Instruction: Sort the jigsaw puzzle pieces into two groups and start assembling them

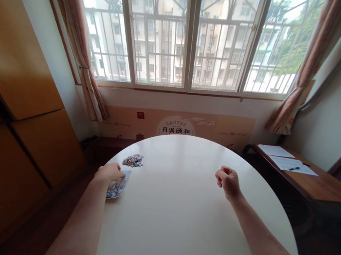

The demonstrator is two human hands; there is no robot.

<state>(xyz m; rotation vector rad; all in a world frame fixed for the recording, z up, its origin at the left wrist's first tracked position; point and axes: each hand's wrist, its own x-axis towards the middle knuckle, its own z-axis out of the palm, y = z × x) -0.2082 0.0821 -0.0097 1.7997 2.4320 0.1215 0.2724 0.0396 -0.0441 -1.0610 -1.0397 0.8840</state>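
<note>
My left hand (pixel 110 173) is at the left edge of a round white table (pixel 182 215). It holds a colourful picture card (pixel 118 188) by its far left part, thumb on top and the other fingers mostly hidden. Just beyond the card lies a small heap of jigsaw pieces (pixel 133 160) in mixed colours, apart from the hand. Over the right side of the table, my right hand (pixel 228 182) is closed into a loose fist. Nothing shows in it.
A wooden side table (pixel 325 188) on the right bears white papers (pixel 294 165) and a dark pen (pixel 294 168). Wooden cabinets (pixel 37 149) line the left side. Behind the round table, a printed cardboard panel (pixel 120 115) stands below the window, with tied curtains (pixel 285 111) at both sides.
</note>
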